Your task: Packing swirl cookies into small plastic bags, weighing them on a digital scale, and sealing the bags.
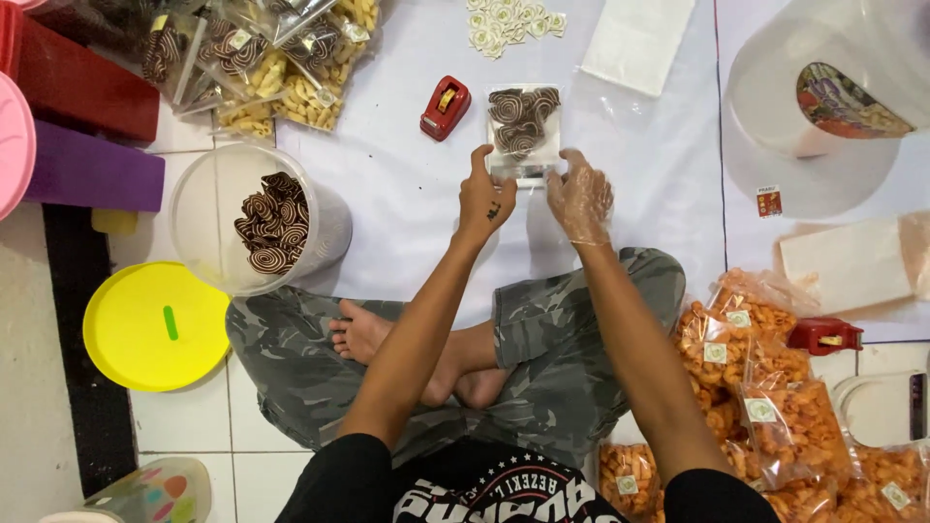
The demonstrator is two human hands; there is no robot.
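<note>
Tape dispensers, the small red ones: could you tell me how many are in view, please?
2. One red tape dispenser lies left of the swirl-snack bag; the other sits by the orange snack packs at right. Others may be hidden.

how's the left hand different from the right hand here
The left hand is bare, while the right hand wears a thin clear plastic glove. The left hand grips the near left corner of the clear bag of swirl cookies; the right hand holds its near right corner with fingers spread wider. Both rest at the bag's near edge on the white sheet.
</note>
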